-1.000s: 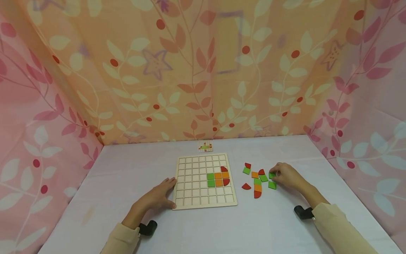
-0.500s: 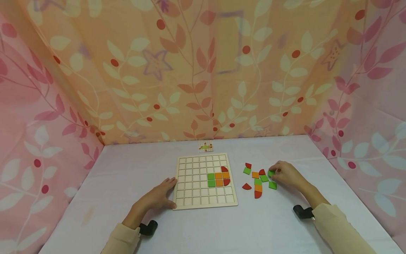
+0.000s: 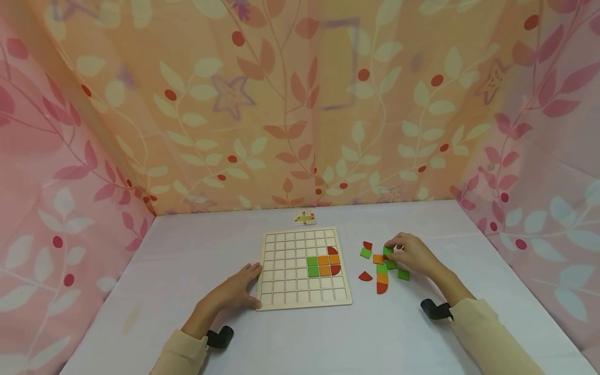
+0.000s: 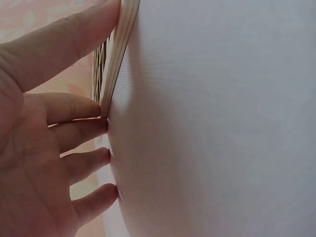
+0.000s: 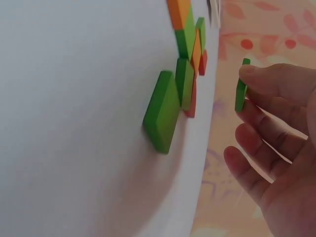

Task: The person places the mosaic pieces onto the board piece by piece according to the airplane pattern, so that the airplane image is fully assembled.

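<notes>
My right hand [image 3: 416,255] pinches a green square tile [image 5: 241,91] between thumb and fingertips, lifted off the table. Below it on the cloth lie loose tiles, among them another green square [image 5: 163,113] and an orange square [image 3: 377,259]. My left hand [image 3: 229,291] rests at the left side of a wooden grid board [image 3: 281,284], thumb and fingertips touching its edge, fingers fairly straight. On the right part of the board sit two green squares [image 3: 312,266], several orange squares [image 3: 324,265] and two red quarter-circles [image 3: 335,269].
A small pattern card [image 3: 304,216] lies behind the board. Red quarter-circles [image 3: 365,276] and other tiles are scattered right of the board. A white cloth [image 3: 300,344] covers the table, with patterned curtains [image 3: 290,104] around it.
My right hand has lifted the green tile from the right of the loose pile and moved left with it, over the other tiles. The left hand and the board stay put.
</notes>
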The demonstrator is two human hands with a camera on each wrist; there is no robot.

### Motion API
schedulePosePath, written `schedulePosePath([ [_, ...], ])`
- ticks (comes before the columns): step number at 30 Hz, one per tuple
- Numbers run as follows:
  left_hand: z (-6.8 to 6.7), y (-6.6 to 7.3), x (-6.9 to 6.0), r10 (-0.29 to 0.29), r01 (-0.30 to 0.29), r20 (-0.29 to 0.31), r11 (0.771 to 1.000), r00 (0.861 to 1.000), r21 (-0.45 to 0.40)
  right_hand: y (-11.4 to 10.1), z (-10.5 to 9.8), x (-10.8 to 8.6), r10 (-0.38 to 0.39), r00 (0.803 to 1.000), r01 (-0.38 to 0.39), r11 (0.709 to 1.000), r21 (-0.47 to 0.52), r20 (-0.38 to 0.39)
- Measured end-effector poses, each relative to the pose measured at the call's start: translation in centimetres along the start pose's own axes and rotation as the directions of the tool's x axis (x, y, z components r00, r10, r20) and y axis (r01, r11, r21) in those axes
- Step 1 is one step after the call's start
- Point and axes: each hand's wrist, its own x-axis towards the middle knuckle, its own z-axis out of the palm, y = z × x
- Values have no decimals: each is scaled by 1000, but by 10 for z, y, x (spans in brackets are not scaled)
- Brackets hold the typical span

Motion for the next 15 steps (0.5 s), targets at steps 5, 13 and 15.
schedulePosePath([
  [5, 2, 0, -1, -10, 10, 4, 1000, 1000, -7, -8, 3, 4, -13, 1000, 13, 1000, -3, 9],
  [13, 1, -2, 0, 12, -12, -7, 1000, 1000, -2, -28, 8, 11, -13, 1000, 12, 999, 41, 26],
  [15, 0, -3, 1, 18, -18, -7, 1000, 1000, 0, -33, 9, 14, -8, 999, 6, 999, 53, 37],
])
